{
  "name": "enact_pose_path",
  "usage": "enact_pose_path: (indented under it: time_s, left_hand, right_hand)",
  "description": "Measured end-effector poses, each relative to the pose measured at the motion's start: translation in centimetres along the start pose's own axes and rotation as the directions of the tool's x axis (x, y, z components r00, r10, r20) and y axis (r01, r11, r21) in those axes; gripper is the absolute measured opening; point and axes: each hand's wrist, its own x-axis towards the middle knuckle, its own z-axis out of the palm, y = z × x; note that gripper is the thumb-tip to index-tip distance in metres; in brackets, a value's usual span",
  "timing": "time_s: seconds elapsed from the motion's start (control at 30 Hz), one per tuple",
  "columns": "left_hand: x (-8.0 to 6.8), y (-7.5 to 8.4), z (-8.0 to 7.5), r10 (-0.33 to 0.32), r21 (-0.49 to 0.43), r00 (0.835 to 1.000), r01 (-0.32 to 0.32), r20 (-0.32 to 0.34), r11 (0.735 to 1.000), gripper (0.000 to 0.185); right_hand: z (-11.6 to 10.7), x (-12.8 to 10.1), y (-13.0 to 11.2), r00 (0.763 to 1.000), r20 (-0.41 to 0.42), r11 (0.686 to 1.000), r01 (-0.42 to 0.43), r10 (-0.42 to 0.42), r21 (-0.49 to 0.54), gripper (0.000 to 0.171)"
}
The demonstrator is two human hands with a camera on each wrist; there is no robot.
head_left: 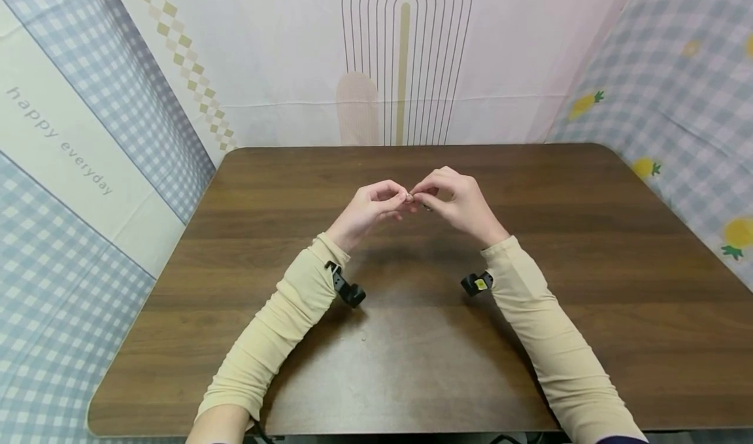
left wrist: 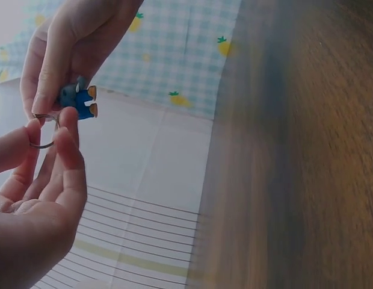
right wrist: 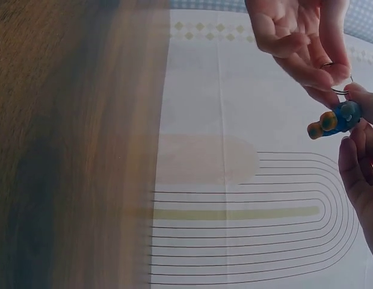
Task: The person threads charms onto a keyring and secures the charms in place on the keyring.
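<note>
Above the table, both hands meet over a small metal key ring (left wrist: 43, 145) with a blue figurine (left wrist: 78, 101) attached. The left hand (head_left: 367, 208) pinches the ring between thumb and fingertips. From the other side, the right hand (head_left: 455, 199) pinches the ring's edge with thumb and index finger. Beside the right fingers the figurine (right wrist: 338, 118) sticks out, its orange-yellow feet pointing away from the hand. In the head view the fingers hide most of the ring and figurine. Whether the ring's coil is spread apart I cannot tell.
A brown wood-grain table (head_left: 412, 359) lies below the hands. Patterned cloth (head_left: 282, 51) hangs behind it, with blue checked cloth (head_left: 676, 104) at the sides. Small cameras are strapped to the left wrist (head_left: 351, 293) and right wrist (head_left: 475, 283).
</note>
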Motion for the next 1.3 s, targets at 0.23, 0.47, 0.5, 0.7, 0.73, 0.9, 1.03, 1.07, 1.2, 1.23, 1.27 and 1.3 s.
enact_pose_path:
  time_s: [0.23,0.47,0.5,0.7,0.73,0.9,1.03,1.07,1.2,1.23,1.27,1.3]
  left_hand:
    - [-0.12,0.08,0.09,0.054,-0.085,0.998,-0.056,-0.027,0.995,0.02]
    - [-0.21,0.34,0.16,0.051,-0.111,0.999,-0.052,-0.009,0.992,0.015]
    - [-0.21,0.36,0.18,0.046,-0.103,0.999,-0.046,-0.008,0.994,0.014]
    - [-0.07,0.11,0.22,0.019,0.021,1.0,-0.019,-0.012,1.0,0.011]
    - [-0.03,0.04,0.21,0.021,0.04,1.0,-0.02,-0.013,0.999,0.011]
    - [0.01,0.0,0.19,0.04,0.052,0.999,-0.038,-0.03,0.998,0.008]
    - [-0.01,0.06,0.18,0.051,0.01,0.998,-0.05,-0.026,0.999,0.013]
    - [0.0,0.06,0.18,0.053,0.004,0.998,-0.053,-0.024,0.999,0.014]
    - [-0.01,0.08,0.2,0.059,0.024,0.998,-0.059,-0.019,0.998,0.013]
    - [-0.02,0.1,0.23,0.062,0.047,0.998,-0.061,-0.017,0.997,0.011]
    - [-0.05,0.1,0.25,0.061,0.074,0.998,-0.06,-0.014,0.995,0.009]
    - [-0.07,0.09,0.27,0.06,0.105,0.998,-0.059,-0.011,0.993,0.007]
  right_hand:
    - [-0.12,-0.13,-0.02,1.0,-0.009,1.0,-0.025,0.025,0.006,0.013]
    - [-0.13,-0.12,0.04,1.0,-0.014,1.0,-0.025,0.025,-0.002,0.013]
    - [-0.11,-0.12,0.03,1.0,-0.015,1.0,-0.022,0.022,-0.006,0.013]
    - [0.08,-0.05,-0.06,1.0,-0.002,0.999,0.028,-0.028,-0.028,0.012]
    - [0.09,-0.03,-0.09,0.999,0.0,0.999,0.035,-0.035,-0.028,0.011]
    - [0.03,-0.03,-0.22,0.999,0.001,0.999,0.035,-0.035,-0.024,0.011]
    - [-0.09,-0.04,-0.32,1.0,-0.001,1.0,0.018,-0.018,-0.019,0.013]
    - [-0.09,-0.03,-0.32,1.0,-0.002,1.0,0.014,-0.014,-0.019,0.013]
    - [-0.05,-0.03,-0.27,1.0,0.0,1.0,0.014,-0.014,-0.025,0.013]
    - [-0.01,-0.02,-0.26,1.0,0.002,0.999,0.016,-0.016,-0.028,0.013]
    - [0.02,-0.01,-0.24,1.0,0.005,0.999,0.02,-0.02,-0.03,0.012]
    - [0.06,-0.01,-0.24,1.0,0.008,0.999,0.026,-0.025,-0.034,0.011]
